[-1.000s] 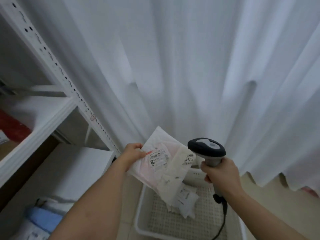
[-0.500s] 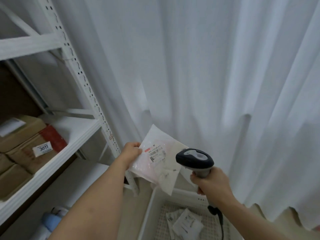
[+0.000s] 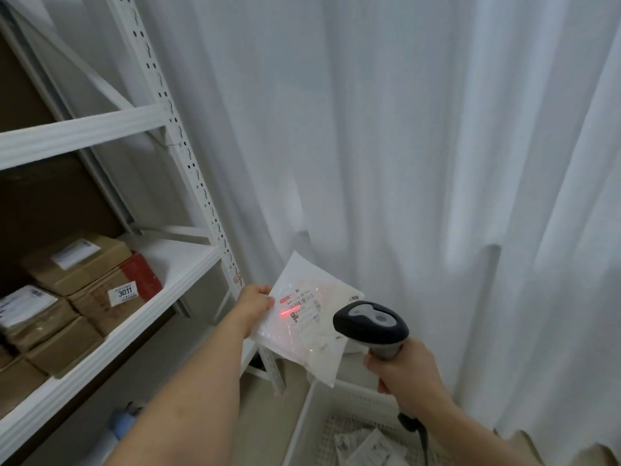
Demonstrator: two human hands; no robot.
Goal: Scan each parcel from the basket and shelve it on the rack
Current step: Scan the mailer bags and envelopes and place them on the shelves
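My left hand (image 3: 257, 306) pinches the left edge of a white plastic parcel bag (image 3: 311, 326), held up in front of the curtain. A red scan line glows across the bag's printed label. My right hand (image 3: 405, 373) grips the handle of a black and grey barcode scanner (image 3: 371, 326), whose head points at the bag from the right. Below, the white basket (image 3: 309, 418) holds more white bag parcels (image 3: 364, 447). The white metal rack (image 3: 188, 264) stands at the left.
Several brown cardboard boxes (image 3: 77, 260), one labelled 3011, fill the left of the middle shelf; its right end is bare. A blue and white item (image 3: 122, 425) lies on the lowest level. A white curtain (image 3: 420, 163) hangs behind everything. The scanner's cable drops beside the basket.
My view has risen, so more of the rack shows and less of the basket. Both hands lifted with the parcel and scanner. The red scan line now lights the label.
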